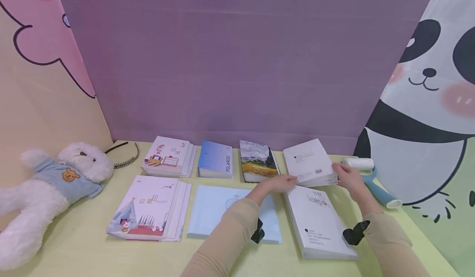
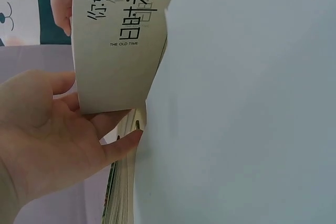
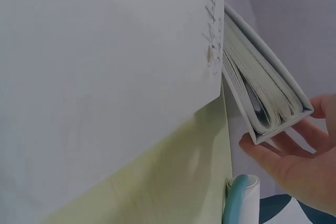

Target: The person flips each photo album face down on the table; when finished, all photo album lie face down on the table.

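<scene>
A small white photo album [image 1: 307, 157] is at the back right of the table, tilted, with both hands on it. My left hand [image 1: 276, 184] grips its near left corner; in the left wrist view its spine [image 2: 113, 80] reads "THE OLD TIME". My right hand [image 1: 348, 176] holds the opposite corner, fingers and thumb around the covers, and the right wrist view shows the page edges [image 3: 262, 77]. Just in front lies a larger white album [image 1: 320, 223]. Left of the small album is a book with a painted landscape cover [image 1: 257, 159].
A blue gradient album [image 1: 215, 157], a light blue album [image 1: 208, 211] and two illustrated albums [image 1: 165, 155] lie leftward. A white plush bear [image 1: 44, 203] and a headband [image 1: 126, 161] sit at far left. At right lies a blue-handled lint roller [image 1: 384, 192].
</scene>
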### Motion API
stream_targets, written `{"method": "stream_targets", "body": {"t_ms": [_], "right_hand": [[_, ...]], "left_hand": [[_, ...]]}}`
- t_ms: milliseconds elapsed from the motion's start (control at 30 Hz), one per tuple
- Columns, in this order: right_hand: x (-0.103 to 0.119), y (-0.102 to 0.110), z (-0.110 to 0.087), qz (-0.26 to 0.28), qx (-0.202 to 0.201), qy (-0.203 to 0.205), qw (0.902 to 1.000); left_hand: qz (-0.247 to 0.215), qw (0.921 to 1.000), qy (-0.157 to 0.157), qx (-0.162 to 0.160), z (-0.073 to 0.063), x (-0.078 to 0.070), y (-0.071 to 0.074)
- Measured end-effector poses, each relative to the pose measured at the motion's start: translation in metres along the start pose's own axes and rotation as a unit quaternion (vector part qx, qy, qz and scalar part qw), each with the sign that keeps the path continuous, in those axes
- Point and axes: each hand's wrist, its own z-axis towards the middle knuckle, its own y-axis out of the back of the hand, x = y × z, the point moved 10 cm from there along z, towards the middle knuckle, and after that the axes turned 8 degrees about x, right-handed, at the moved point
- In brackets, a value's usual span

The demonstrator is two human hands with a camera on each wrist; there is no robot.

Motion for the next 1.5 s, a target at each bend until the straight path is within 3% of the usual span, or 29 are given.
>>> {"method": "stream_targets", "body": {"t_ms": [333, 467, 567, 700, 900, 1300, 1500], "right_hand": [[-0.021, -0.017, 0.010, 0.002, 0.080, -0.024, 0.9965], [-0.021, -0.022, 0.009, -0.026, 0.104, -0.015, 0.9941], [-0.016, -0.020, 0.006, -0.069, 0.096, -0.013, 0.9929], [-0.008, -0.012, 0.003, -0.125, 0.056, -0.015, 0.9905], [-0.011, -0.001, 0.002, -0.121, 0.009, -0.051, 0.9913], [-0.011, -0.002, 0.006, -0.135, 0.003, -0.059, 0.9890], [-0.006, 0.001, 0.007, -0.161, 0.011, -0.052, 0.9855]], "left_hand": [[-0.020, 0.9998, 0.009, 0.005, -0.001, 0.005, -0.004], [-0.015, 0.9998, 0.007, 0.013, 0.001, 0.006, -0.005], [-0.008, 0.9998, 0.007, 0.018, 0.002, 0.007, -0.005], [-0.003, 0.9999, 0.000, 0.014, 0.004, 0.004, -0.005], [-0.022, 0.9997, 0.001, 0.012, 0.004, 0.002, -0.007], [-0.015, 0.9996, 0.022, 0.006, 0.002, 0.006, -0.008], [0.000, 0.9998, 0.012, 0.014, 0.003, 0.002, -0.006]]}}
